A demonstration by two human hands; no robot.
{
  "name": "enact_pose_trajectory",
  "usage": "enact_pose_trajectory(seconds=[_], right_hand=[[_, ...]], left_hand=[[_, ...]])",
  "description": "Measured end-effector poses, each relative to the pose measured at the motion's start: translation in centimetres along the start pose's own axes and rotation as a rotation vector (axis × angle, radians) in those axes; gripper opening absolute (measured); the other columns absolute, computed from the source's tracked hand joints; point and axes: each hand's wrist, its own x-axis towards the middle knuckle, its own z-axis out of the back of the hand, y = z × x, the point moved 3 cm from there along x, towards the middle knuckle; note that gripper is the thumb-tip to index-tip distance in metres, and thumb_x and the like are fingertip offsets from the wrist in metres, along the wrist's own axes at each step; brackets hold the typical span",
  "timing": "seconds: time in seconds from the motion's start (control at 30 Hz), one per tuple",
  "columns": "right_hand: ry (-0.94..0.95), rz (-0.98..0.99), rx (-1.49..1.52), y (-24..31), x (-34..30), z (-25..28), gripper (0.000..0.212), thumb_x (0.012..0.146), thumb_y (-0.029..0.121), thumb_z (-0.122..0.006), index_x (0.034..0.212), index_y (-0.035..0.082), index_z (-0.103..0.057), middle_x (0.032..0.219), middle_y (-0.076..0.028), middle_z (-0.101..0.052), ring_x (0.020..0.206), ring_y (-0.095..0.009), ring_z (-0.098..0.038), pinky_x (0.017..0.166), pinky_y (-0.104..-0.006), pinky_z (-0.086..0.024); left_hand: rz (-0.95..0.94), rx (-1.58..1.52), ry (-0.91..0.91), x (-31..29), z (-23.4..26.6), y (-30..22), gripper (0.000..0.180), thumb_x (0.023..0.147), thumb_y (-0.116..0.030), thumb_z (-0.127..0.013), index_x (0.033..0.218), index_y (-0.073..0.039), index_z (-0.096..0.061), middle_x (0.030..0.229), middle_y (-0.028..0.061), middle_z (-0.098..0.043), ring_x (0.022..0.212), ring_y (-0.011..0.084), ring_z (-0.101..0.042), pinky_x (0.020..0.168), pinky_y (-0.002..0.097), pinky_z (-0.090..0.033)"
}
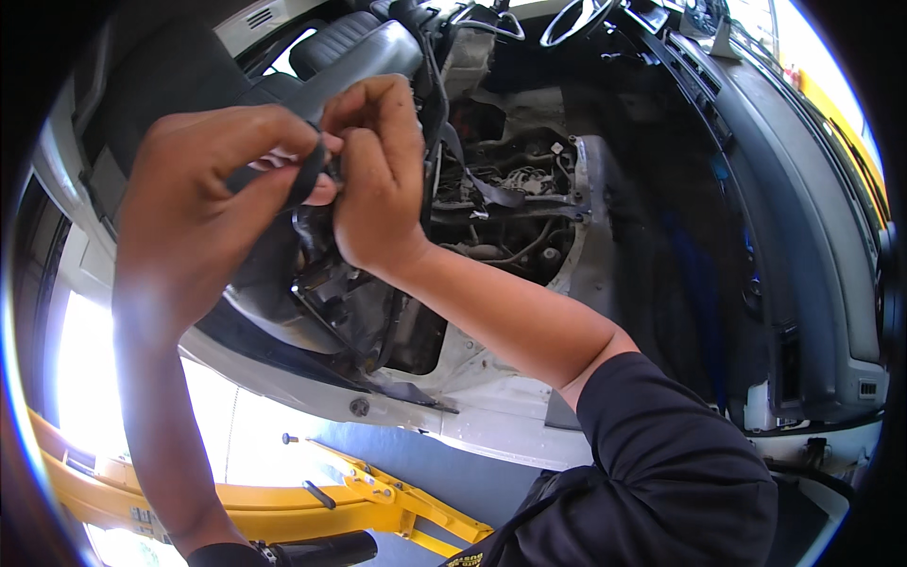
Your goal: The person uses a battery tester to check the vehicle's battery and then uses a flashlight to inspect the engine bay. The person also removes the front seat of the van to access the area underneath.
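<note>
Both of my hands are raised close together, at the left of the view, over the opened floor of a vehicle cabin. My left hand (203, 184) is closed, its thumb and fingers pinching a narrow black strip (307, 177) that looks flexible, like tape or a strap. My right hand (383, 175) meets it with curled fingers, the tips pressed together at the strip's edge. What lies between the right fingertips is too small and hidden to name. Behind the hands stands a tilted grey seat (373, 57), with dark wiring and metal parts below.
An engine (529, 180) shows in the floor opening, with a loose strap across it. The steering wheel (572, 21) is at the far side, and the dashboard (803, 208) runs down the right. A yellow lift arm (274, 510) lies outside the white sill (491, 439).
</note>
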Motion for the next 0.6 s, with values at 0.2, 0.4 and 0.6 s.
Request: enact_pose_trajectory(seconds=[0.2, 0.4, 0.6], right_hand=[[0.040, -0.006, -0.032, -0.1, 0.1, 0.0, 0.014, 0.090, 0.002, -0.040, 0.097, 0.001, -0.052, 0.081, -0.009, -0.058, 0.073, -0.019, -0.054, 0.069, -0.0338, -0.046], [0.044, -0.057, -0.025, 0.9, -0.1, 0.4, 0.014, 0.095, 0.004, -0.041, 0.099, 0.002, -0.054, 0.080, -0.007, -0.058, 0.075, -0.015, -0.055, 0.069, -0.0321, -0.045], [0.100, -0.156, -0.038, 1.5, -0.5, 1.9, 0.016, 0.100, 0.010, -0.036, 0.103, 0.004, -0.051, 0.073, -0.007, -0.057, 0.062, -0.011, -0.049, 0.063, -0.0270, -0.042]], left_hand=[[0.100, 0.008, 0.009, -0.1, -0.1, -0.4, 0.014, 0.091, 0.008, -0.059, 0.099, 0.001, -0.067, 0.094, 0.0100, -0.070, 0.086, 0.0169, -0.070, 0.083, 0.0304, -0.051], [0.181, -0.348, -0.062, -1.4, -1.9, 1.8, 0.019, 0.088, 0.004, -0.068, 0.106, -0.002, -0.068, 0.100, 0.0089, -0.069, 0.090, 0.0157, -0.068, 0.086, 0.0285, -0.049], [-0.009, 0.225, 0.045, -4.1, -2.1, 0.5, 0.040, 0.082, -0.019, -0.083, 0.119, -0.008, -0.072, 0.112, 0.0088, -0.070, 0.097, 0.0230, -0.069, 0.089, 0.0388, -0.049]])
